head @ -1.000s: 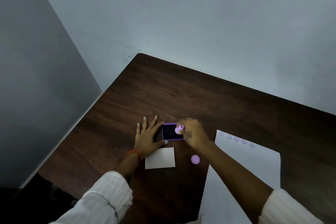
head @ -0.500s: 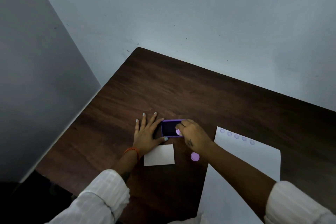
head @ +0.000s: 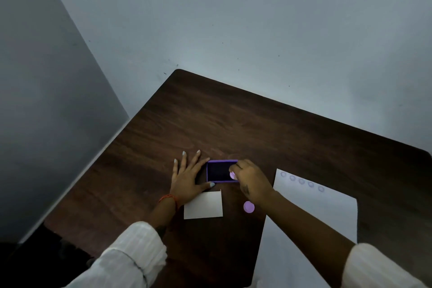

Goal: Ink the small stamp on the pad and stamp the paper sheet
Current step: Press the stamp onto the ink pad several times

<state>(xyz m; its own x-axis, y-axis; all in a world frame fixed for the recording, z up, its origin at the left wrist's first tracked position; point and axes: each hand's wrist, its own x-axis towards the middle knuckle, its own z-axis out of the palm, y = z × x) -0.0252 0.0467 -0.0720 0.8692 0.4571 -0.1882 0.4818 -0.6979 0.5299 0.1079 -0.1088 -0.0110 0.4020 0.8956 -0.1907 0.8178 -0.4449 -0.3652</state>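
We pinch the small round lilac plastic stamp [head: 232,175] in our right hand [head: 251,181], pressed at the right end of the purple-rimmed dark ink pad [head: 221,171]. Our left hand [head: 187,180], spread flat, rests just left of the pad. Uneven pressure there could ink patchily, leaving a faint mark on the white paper sheet [head: 327,208] right of the pad.

Dim, cool light falls evenly across the pale wall [head: 257,30], brightest just above the table [head: 233,128] corner. Shadows are soft. The picture is slightly soft and grainy, with wide-angle bending at the edges. The lower left corner sinks into near black.
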